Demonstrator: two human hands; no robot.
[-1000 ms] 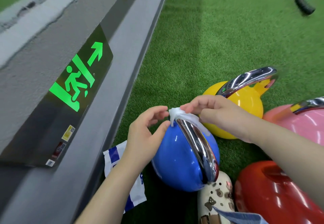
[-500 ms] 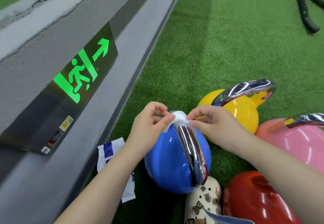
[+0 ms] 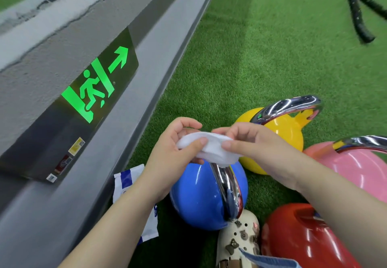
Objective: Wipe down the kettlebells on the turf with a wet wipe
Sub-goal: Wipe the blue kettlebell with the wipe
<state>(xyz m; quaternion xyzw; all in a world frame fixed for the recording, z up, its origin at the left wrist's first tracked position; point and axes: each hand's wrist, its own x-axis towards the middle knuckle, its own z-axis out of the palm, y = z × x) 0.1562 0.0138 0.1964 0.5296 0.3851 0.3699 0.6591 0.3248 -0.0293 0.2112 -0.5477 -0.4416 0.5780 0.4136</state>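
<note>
Wet wipe (image 3: 209, 147) pinched by left hand (image 3: 176, 154) and right hand (image 3: 257, 148).
Held just above blue kettlebell (image 3: 196, 198), its shiny handle (image 3: 227, 188) pointing straight back.

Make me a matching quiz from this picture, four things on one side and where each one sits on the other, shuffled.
Things:
1. wet wipe
2. blue kettlebell
3. wipe packet
4. yellow kettlebell

Places:
A. on the turf against the grey ledge
B. pinched between the left hand and right hand
C. beyond the right hand, chrome handle up
D. right under the hands, beside the cream clog

Pairs: 1-B, 2-D, 3-A, 4-C
</note>
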